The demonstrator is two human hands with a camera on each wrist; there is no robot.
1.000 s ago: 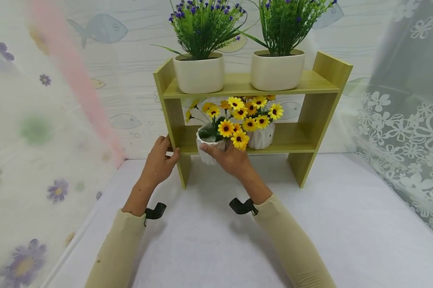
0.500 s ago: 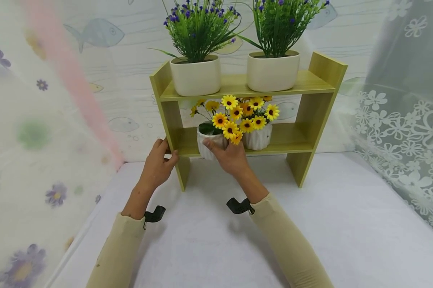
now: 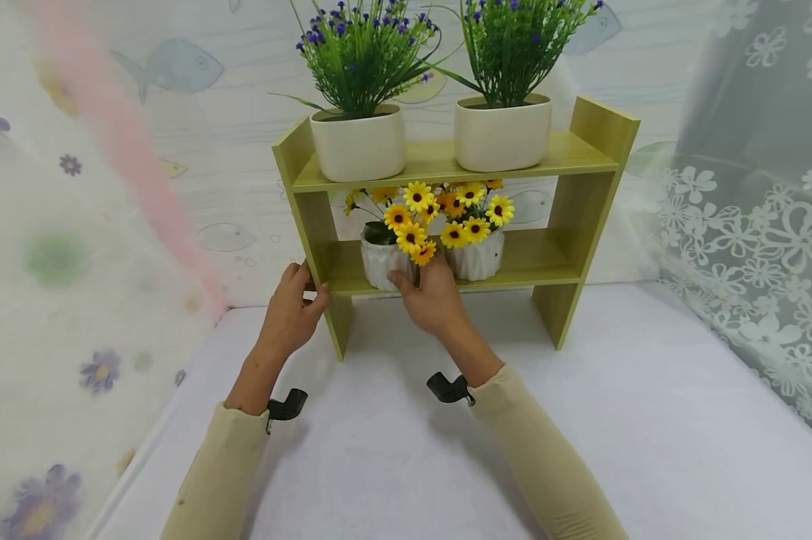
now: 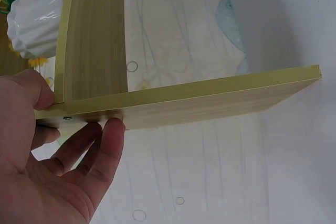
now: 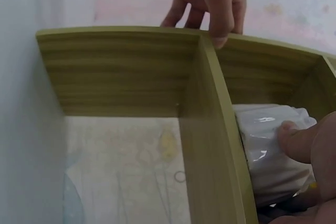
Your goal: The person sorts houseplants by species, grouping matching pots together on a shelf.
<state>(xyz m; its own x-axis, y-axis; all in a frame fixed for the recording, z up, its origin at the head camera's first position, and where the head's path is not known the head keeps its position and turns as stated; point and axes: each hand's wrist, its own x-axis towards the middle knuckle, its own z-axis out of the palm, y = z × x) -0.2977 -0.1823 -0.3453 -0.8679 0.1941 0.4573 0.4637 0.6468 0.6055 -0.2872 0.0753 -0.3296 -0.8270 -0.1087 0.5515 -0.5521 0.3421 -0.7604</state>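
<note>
My left hand (image 3: 289,319) grips the left side panel (image 3: 314,225) of a light wooden shelf. In the left wrist view its thumb lies at the front edge and the other fingers (image 4: 109,148) press the outer face. My right hand (image 3: 435,304) holds a white ribbed flowerpot (image 3: 381,262) with yellow artificial sunflowers, its thumb on the pot's front. That pot stands upright at the left of the lower board, near its front edge. In the right wrist view the pot (image 5: 270,140) sits right against the board; the fingers behind it are mostly hidden.
A second white pot (image 3: 481,259) of yellow sunflowers stands on the lower board, just right of my right hand. Two cream planters (image 3: 358,146) with purple-flowered greenery stand on the top board. The shelf rests on a white cloth (image 3: 379,450) before a fish-patterned backdrop.
My right hand has moved the sunflower pot back and up slightly, from in front of the lower board onto it, and the pot has straightened. My left hand keeps its grip on the side panel.
</note>
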